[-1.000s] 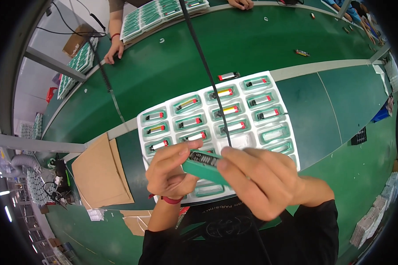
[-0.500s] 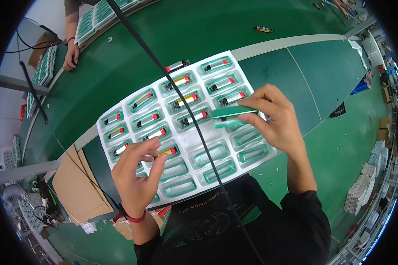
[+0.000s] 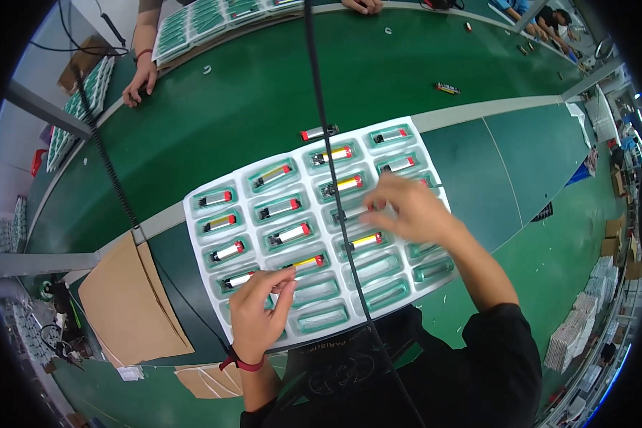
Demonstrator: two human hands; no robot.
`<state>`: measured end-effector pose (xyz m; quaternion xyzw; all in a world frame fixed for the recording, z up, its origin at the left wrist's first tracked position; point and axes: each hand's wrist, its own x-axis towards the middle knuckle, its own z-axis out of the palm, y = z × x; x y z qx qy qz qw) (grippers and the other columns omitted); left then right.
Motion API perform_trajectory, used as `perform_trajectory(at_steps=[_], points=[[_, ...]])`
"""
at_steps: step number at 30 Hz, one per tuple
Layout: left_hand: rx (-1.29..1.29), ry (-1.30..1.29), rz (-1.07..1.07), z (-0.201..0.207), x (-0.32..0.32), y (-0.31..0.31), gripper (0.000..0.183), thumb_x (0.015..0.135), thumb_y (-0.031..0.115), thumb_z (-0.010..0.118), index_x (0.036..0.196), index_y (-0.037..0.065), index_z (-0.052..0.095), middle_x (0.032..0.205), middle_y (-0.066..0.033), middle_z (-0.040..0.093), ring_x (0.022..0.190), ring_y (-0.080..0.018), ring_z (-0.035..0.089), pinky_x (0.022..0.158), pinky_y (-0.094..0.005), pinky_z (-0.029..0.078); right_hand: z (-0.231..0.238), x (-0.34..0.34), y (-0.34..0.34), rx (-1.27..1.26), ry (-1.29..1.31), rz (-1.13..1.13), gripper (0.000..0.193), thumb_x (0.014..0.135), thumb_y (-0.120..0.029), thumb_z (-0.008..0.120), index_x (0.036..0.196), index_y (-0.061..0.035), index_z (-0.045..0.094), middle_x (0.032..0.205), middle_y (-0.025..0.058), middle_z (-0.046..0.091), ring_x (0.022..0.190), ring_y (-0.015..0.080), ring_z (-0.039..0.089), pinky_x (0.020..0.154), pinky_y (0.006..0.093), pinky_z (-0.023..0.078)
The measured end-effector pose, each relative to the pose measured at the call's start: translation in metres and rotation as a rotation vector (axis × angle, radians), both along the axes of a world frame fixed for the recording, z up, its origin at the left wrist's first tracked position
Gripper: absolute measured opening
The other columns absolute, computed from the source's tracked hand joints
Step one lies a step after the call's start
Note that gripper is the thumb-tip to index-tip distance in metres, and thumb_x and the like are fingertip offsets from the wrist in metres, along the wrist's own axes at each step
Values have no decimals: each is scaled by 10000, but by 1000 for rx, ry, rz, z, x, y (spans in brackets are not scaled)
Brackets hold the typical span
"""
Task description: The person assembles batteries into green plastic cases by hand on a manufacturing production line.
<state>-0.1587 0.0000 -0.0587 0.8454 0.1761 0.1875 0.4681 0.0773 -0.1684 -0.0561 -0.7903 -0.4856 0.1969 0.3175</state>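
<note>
Above tray, right hand

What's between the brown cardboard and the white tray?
Head view: a strip of dark green tabletop, crossed by a thin black cord, separates the cardboard from the tray.

The long, smooth green workbench carries a white, many-celled moulded tray — flat brown cardboard sheets to its left, a small red-ended silvery cylinder just beyond.
</note>
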Motion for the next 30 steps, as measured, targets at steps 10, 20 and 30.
perform_trajectory(at_steps=[10,20,30], points=[[2,-68,-101,2,-1,-1,195,783,6,691,975,32,670,806,-90,661,680,-189,650,590,-276,494,-34,118,144,-246,-165,246,346,754,-249,732,1011,-28,668,868,101,610,821,248,600,728,334,488],[-23,-91,-28,7,-7,-9,133,812,7,672,944,15,683,780,-93,661,635,-168,628,579,-254,485,10,117,82,126,-18,-214,294,757,-134,641,984,50,605,847,164,667,735,238,647,670,332,489],[220,-265,-176,54,57,-25,231,708,-40,755,925,8,691,852,-98,671,694,-192,651,587,-256,503,49,-11,-20,624,917,-344,130,840,-64,665,933,8,611,727,60,628,571,87,570,484,204,416]])
